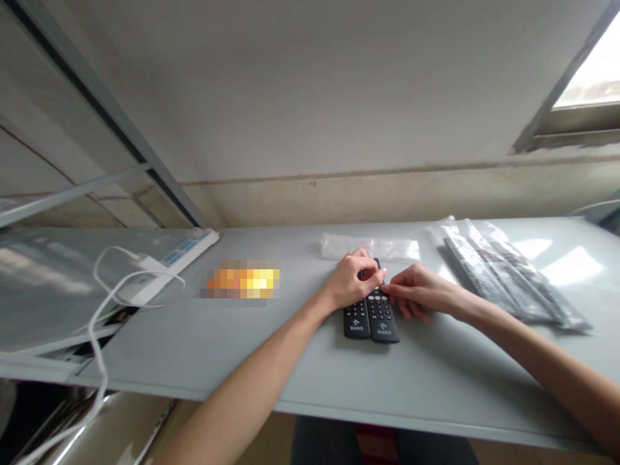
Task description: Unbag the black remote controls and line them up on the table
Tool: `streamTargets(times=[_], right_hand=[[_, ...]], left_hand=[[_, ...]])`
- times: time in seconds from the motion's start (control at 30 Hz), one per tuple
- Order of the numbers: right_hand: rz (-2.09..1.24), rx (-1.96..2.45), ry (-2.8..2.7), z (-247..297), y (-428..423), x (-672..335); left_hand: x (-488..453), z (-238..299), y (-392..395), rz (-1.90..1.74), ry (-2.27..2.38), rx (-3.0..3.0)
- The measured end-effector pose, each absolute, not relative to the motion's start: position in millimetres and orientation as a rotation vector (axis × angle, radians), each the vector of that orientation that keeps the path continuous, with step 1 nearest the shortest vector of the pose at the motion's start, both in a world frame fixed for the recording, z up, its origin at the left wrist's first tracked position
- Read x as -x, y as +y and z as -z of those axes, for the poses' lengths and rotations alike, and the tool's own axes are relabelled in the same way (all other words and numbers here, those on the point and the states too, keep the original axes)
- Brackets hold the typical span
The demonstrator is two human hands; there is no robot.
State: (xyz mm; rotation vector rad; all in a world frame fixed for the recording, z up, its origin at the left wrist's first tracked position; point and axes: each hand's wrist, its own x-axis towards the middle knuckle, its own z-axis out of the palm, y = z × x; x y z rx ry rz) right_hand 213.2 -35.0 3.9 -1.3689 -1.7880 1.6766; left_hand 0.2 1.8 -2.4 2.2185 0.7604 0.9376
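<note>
On a grey table (436, 381), between a white power strip (169, 266) left of the hands and clear plastic bags (508, 278) right of them, two black remote controls (371, 320) side by side beneath a curled left hand (351, 281) and a right hand (419, 292), fingertips (383, 284) pinched together at the remotes' top end, anything held there too small to tell.

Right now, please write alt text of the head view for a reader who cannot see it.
The left hand and right hand meet over two black remote controls lying side by side on a pale grey table, with clear plastic packets beyond.
</note>
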Motion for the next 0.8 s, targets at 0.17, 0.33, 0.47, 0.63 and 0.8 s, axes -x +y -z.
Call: streamTargets(times=[0.17,0.33,0.47,0.63,0.8], right_hand=[[-1.571,1.322,-1.798,-6.0,-36.1,-212.7],[-0.666,1.502,-1.823,-27.4,-34.7,-229.0],[0.049,1.733,-1.760,-38.5,-27.4,-261.1],[0.342,2.012,-1.916,-24.6,-27.4,-323.5],[0.159,2.283,-1.801,-7.7,-44.5,-372.1]], left_hand=[[0.0,0.1,2.3,-0.921,0.722,-2.320],[-1.0,-0.5,0.0,-0.895,0.613,-2.350],[-0.4,1.0,0.6,-0.836,0.615,-2.335],[1.4,1.1,2.9,-0.870,0.572,-2.292],[1.3,4.1,5.0,-0.844,0.554,-2.241]])
